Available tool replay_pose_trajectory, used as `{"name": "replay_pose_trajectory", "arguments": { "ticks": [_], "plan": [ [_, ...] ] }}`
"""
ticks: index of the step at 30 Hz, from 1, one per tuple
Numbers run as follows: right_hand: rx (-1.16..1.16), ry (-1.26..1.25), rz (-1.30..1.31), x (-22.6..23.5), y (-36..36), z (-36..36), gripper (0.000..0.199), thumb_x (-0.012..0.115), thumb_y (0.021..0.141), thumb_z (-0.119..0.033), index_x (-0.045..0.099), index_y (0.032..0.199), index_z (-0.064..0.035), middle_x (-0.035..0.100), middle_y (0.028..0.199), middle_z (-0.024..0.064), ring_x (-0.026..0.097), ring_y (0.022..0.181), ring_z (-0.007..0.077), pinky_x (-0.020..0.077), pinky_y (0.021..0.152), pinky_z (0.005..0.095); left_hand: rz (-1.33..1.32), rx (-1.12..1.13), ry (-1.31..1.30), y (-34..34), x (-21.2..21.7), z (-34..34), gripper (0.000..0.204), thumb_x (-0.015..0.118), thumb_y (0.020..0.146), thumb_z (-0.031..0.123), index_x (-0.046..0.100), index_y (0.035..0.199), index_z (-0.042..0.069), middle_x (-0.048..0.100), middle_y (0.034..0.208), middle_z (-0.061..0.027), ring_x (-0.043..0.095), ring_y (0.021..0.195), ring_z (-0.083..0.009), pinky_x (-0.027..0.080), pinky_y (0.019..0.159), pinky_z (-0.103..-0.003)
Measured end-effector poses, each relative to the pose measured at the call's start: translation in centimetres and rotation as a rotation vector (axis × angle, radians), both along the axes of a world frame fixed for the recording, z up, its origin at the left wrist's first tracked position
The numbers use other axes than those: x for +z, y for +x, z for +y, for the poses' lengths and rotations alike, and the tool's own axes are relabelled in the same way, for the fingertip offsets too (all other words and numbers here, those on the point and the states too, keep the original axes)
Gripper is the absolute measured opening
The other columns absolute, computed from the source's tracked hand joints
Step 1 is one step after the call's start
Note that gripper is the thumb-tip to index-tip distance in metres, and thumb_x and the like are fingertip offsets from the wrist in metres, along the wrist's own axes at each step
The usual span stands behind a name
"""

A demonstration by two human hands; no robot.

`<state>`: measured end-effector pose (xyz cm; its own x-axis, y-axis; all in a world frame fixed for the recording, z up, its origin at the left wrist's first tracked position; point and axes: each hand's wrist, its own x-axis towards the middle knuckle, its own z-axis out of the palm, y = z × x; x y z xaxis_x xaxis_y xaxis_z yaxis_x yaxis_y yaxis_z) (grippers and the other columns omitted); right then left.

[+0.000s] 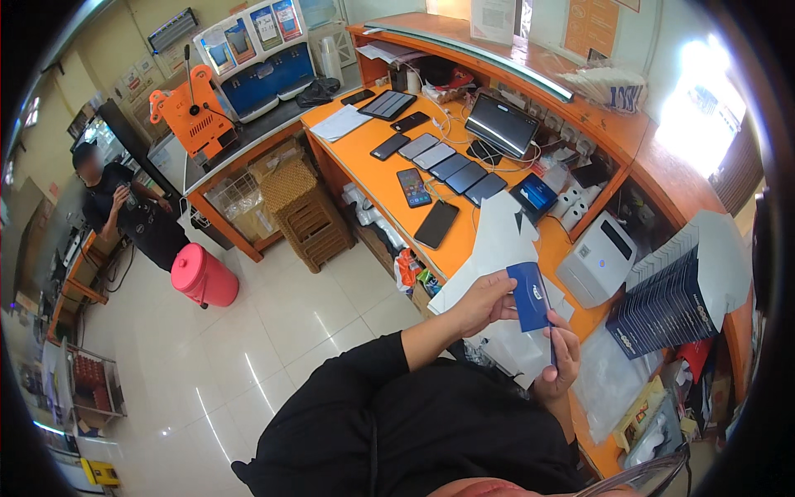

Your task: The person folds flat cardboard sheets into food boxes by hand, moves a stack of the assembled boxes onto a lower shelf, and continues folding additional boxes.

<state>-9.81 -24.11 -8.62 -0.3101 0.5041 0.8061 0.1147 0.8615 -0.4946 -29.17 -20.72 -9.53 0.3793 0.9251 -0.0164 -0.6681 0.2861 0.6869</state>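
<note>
From where I stand, the white printer (598, 258) is the thing to measure by: a boxy, smooth plastic block with rounded corners. Just to its left and nearer the person is the blue folder (530, 298), stiff-looking card with a pale mark on its face and a gentle curve along the top. The left hand (484, 302) is clamped on its left side, thumb laid flat on the front. The right hand (563, 360) is closed on the lower right edge, fingers curled, with a thin blue strip seen edge-on beside them.

Beneath and beyond the folder, left of the printer, spread smooth white sheets (501, 240), their cut edges angular and overlapping. Right of the printer leans a fanned stack of blue-and-white cards (662, 315), tightly ridged; nearer the person lies crinkled clear plastic (609, 381).

Farther left, flat glassy phones (455, 172) line the orange counter (360, 166). The raised ledge (621, 124) behind the printer bounds reach on that side, and the stack crowds the right; leftward, past the counter's edge, glossy tiled floor (281, 306) gives the left elbow room.
</note>
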Motion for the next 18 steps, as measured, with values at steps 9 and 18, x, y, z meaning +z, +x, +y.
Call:
{"name": "replay_pose_trajectory", "arguments": {
  "ticks": [9, 18],
  "plan": [
    [-0.325, -0.065, -0.118, 0.8, -1.4, 0.0, 0.052, 0.035, 0.095, -0.040, 0.057, 0.112, 0.0046, 0.051, 0.110, 0.0221, 0.050, 0.107, 0.0361, 0.0386, 0.092, 0.0433, 0.105, 0.180, 0.213, 2.4, -0.6, -2.0, 0.020, 0.046, 0.096, 0.015, 0.055, 0.107, 0.000, 0.062, 0.099, -0.0039, 0.060, 0.090, -0.0104, 0.049, 0.085, -0.028],
    [-0.237, -0.046, -0.182, -0.6, -4.0, 0.8, 0.038, 0.043, 0.093, -0.021, 0.055, 0.118, 0.0046, 0.048, 0.119, 0.0227, 0.048, 0.109, 0.0351, 0.0365, 0.095, 0.0427, 0.235, 0.436, 0.293, 0.8, -0.7, -3.6, 0.017, 0.049, 0.094, 0.011, 0.060, 0.095, -0.003, 0.064, 0.085, -0.0036, 0.058, 0.080, -0.0077, 0.049, 0.073, -0.023]
  ]
}}
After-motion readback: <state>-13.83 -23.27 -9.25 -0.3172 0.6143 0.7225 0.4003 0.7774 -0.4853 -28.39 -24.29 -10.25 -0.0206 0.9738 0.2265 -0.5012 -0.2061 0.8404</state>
